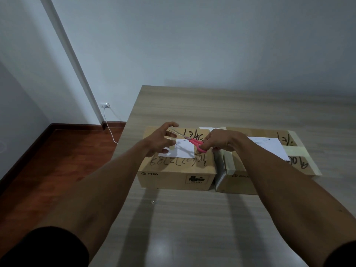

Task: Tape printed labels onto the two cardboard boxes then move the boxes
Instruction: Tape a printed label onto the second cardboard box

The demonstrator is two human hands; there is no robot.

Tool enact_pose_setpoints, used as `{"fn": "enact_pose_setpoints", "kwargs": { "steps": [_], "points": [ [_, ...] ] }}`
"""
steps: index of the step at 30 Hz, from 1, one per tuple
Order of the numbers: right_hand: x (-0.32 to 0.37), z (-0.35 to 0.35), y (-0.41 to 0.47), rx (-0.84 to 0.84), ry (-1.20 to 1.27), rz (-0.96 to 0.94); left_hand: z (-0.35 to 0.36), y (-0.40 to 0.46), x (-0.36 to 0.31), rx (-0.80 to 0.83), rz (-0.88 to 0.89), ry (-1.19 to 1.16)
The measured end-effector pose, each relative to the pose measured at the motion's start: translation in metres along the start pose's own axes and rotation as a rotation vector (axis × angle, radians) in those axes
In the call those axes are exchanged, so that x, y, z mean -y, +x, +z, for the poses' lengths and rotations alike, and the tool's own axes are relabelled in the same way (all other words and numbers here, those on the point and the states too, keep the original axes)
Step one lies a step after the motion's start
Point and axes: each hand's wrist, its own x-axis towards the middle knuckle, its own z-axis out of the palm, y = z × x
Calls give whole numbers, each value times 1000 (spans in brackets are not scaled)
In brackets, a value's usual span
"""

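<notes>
Two cardboard boxes stand side by side on the table: a left box (pixel 177 174) and a right box (pixel 240 182), both with black handwriting on top. A white printed label (pixel 185 150) lies on the left box and another label (pixel 269 146) on the right box. My right hand (pixel 221 140) grips pink-handled scissors (pixel 196 143) whose blades point left over the left box. My left hand (pixel 163 139) hovers above the left label, fingers spread, pinching what looks like a strip of clear tape (pixel 172 145) near the blades.
The wood-grain table (pixel 192 218) runs forward and right, its left edge dropping to a dark red floor (pixel 57 160). A wall socket (pixel 105 105) with a white cable sits at the back left. Pale tape bands (pixel 296 151) wrap the right box.
</notes>
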Motion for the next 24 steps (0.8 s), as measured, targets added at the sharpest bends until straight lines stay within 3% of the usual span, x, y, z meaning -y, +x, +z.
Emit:
{"fn": "enact_pose_setpoints", "kwargs": {
  "steps": [7,14,21,24],
  "points": [
    [-4,-4,1,24,-6,3,1,6,-3,81,-26,47],
    [-4,-1,1,15,-20,7,5,12,1,60,-45,51],
    [-4,7,6,-108,-7,49,7,16,4,49,-65,4],
    [-2,13,6,-244,58,61,6,17,8,35,-52,18]
  ]
}}
